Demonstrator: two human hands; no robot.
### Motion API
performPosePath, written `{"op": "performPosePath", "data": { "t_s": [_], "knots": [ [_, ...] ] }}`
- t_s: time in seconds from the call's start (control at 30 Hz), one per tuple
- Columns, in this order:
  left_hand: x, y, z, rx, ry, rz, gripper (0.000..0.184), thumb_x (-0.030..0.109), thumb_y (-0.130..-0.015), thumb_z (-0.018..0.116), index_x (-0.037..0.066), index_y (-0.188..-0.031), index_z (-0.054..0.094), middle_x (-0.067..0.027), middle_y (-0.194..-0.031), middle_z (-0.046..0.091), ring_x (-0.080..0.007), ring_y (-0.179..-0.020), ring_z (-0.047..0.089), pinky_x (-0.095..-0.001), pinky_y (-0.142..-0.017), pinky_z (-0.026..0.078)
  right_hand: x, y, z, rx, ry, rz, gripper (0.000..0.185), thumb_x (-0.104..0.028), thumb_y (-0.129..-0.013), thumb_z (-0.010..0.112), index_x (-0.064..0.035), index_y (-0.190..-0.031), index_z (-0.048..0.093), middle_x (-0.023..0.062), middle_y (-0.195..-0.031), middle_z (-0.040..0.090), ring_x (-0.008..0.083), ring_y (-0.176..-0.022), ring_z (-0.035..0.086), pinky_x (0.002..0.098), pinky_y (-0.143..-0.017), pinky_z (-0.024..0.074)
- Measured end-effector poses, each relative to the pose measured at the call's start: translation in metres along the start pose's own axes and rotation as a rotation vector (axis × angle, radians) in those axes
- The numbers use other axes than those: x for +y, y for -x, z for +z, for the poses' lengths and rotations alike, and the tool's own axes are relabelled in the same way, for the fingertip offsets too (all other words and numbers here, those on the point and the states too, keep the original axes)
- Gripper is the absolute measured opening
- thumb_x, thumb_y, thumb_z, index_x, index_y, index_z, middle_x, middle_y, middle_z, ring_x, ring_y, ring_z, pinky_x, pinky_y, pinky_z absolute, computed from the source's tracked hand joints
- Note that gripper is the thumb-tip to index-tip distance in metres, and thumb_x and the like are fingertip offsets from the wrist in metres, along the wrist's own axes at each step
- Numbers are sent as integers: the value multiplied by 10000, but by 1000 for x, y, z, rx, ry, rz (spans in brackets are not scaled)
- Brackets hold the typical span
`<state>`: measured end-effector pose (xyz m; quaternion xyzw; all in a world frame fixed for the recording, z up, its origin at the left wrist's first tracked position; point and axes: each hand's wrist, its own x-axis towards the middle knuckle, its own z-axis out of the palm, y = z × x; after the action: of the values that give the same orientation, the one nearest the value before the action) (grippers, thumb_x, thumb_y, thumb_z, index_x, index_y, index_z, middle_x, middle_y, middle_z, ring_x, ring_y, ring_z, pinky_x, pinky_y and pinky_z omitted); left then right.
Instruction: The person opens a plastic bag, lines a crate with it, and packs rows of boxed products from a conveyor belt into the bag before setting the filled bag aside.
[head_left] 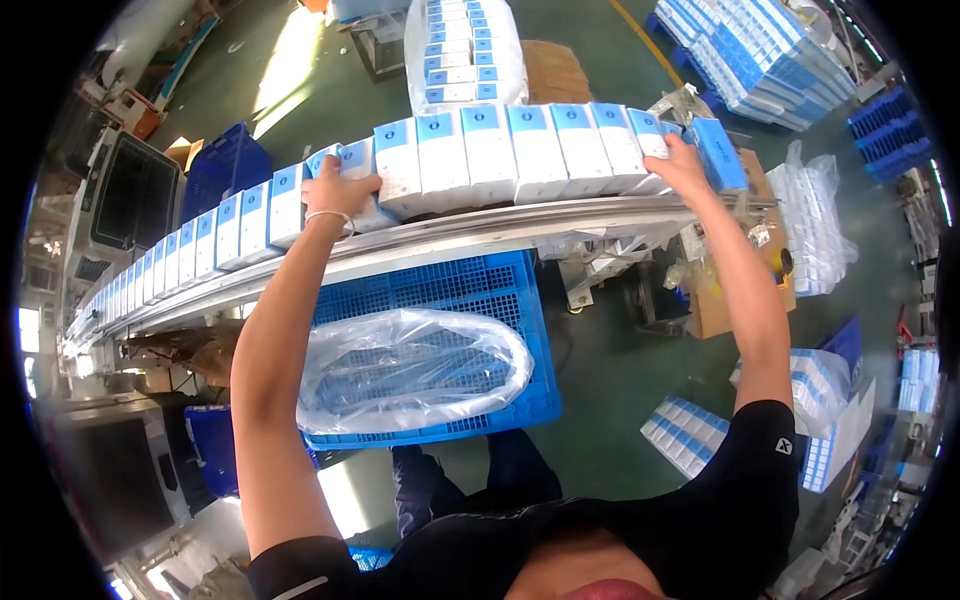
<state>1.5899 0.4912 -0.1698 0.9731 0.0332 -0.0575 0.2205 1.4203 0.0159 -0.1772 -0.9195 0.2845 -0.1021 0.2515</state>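
A long row of white-and-blue cartons stands upright along a metal conveyor rail. My left hand, with a band at its wrist, grips cartons left of the middle, its thumb pointing right along the row. Near the right end, my right hand curls its fingers over a carton. Between my hands several cartons stand pressed together, slightly forward of those farther left. Beyond my right hand one blue carton leans at an angle. The fingertips of both hands are partly hidden behind the cartons.
Below the rail, a clear plastic bag lies spread open on a blue plastic crate. Ahead is a bagged stack of cartons. More cartons are piled at the back right, and a carton block lies on the floor.
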Motion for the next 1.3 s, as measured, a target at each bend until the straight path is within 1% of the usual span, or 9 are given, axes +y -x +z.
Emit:
{"op": "performPosePath", "data": {
  "t_s": [0.3,0.33,0.4,0.6,0.83,0.93,1.0,1.07,1.3],
  "knots": [
    [46,79,-76,122,339,548,722,405,-620,764,-28,-1153,541,-284,-885,625,-391,-992,544,-441,-798,485,77,67,-205,294,-158,-191,622,-174,-797,685,46,-1321,430,169,-1191,561,219,-1083,539,316,-940,432],
    [26,102,-78,194,423,681,601,299,-685,746,-60,-1118,536,-140,-691,638,-165,-636,618,-304,-591,500,71,97,-222,316,-128,-189,609,-146,-821,680,59,-1330,417,154,-1190,573,198,-1080,542,307,-937,434],
    [-8,127,-97,26,617,484,729,363,-610,767,-29,-1172,520,-268,-960,590,-352,-985,540,-431,-778,487,23,162,-203,368,1,-163,626,-113,-802,679,54,-1341,409,164,-1243,534,219,-1139,511,325,-980,403],
    [-271,166,-82,40,57,114,753,269,-590,735,-11,-1230,455,-255,-1121,446,-402,-1019,498,-444,-861,449,-80,327,43,102,6,-137,678,-193,-642,766,-2,-1222,471,218,-1212,433,360,-1134,447,433,-978,371],
    [-559,125,137,29,-360,203,777,391,-568,767,17,-1193,497,-339,-1179,407,-487,-1093,412,-539,-922,351,-70,426,404,-327,342,-30,720,-368,-626,799,-81,-1218,505,346,-1323,311,494,-1180,373,527,-959,365],
    [-609,121,140,-102,-161,409,766,402,-718,730,17,-1298,412,-301,-1216,406,-427,-1126,413,-502,-959,341,-27,412,386,-302,138,-132,751,-367,-644,798,-56,-1249,477,347,-1320,340,451,-1201,401,493,-978,376],
    [-646,106,124,-278,758,-119,755,328,-810,692,8,-1371,300,-235,-1240,407,-321,-1149,413,-428,-981,346,2,393,370,-299,-583,322,708,-294,-714,773,-40,-1289,448,289,-1300,444,356,-1209,469,420,-993,396],
    [-686,90,136,-213,567,-87,763,296,-830,684,13,-1392,252,-203,-1244,415,-286,-1156,416,-400,-996,341,29,376,357,-160,47,162,676,-223,-781,741,-22,-1335,408,195,-1243,545,259,-1170,526,356,-991,406],
    [-671,70,118,-482,553,-152,693,310,-774,759,-61,-1270,449,-167,-1151,600,-232,-1057,578,-327,-928,436,36,354,366,-454,-673,506,717,-283,-745,791,28,-1295,452,149,-1162,605,236,-1100,555,323,-952,421]
  ]
}}
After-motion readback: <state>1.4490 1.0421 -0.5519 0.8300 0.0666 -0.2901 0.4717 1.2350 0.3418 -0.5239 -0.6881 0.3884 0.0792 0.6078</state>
